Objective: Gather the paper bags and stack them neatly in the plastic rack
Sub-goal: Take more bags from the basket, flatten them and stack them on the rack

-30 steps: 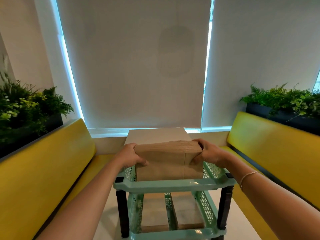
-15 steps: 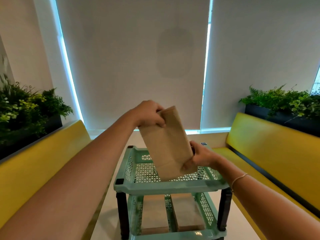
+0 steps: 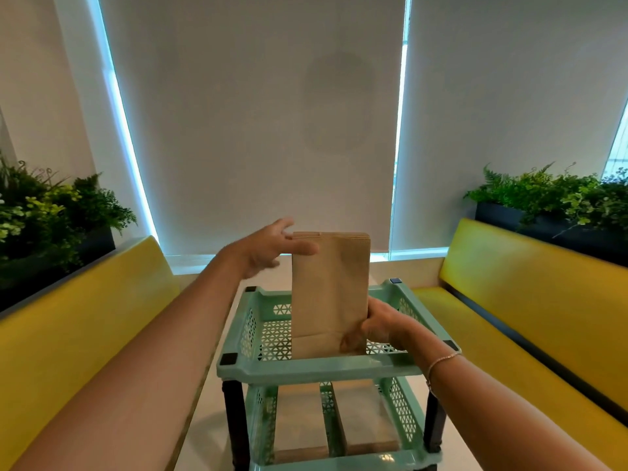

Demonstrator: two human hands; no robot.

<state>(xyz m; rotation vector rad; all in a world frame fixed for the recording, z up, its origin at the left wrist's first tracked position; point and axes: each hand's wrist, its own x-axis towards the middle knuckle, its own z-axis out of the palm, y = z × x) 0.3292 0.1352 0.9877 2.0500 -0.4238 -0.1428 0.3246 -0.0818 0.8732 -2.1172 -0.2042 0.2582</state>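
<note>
**Bag stacking at the booth: one bundle up, two stacks already down**

So the room itself was mostly two big grey roller blinds [image 3: 251, 130] with daylight leaking round the edges. Two yellow benches [image 3: 543, 300] ran down either side, and behind each one sat a dark planter of green ferns [image 3: 550, 198], so two planters total. A pale table [image 3: 210, 426] stood between the benches.

On the table was the mint green plastic rack [image 3: 319, 367], with two tiers showing and black posts at the corners. The lower tier already had two flat stacks of brown paper bags [image 3: 300, 419] lying side by side, split by a green divider.

The upper tier held one bundle of paper bags [image 3: 329, 287], standing upright on its bottom edge inside the basket, top end poking well above the rim. Couldn't count the bags in it, only saw layered edges at the top.

The person's right hand [image 3: 382, 324] gripped the bundle's lower right corner, fingers curled round it, thin bracelet [image 3: 441, 360] on that wrist. Their left hand [image 3: 275, 246] was spread loose at the top left corner, thumb lying across the front of the bundle, not really clamping anything.
</note>
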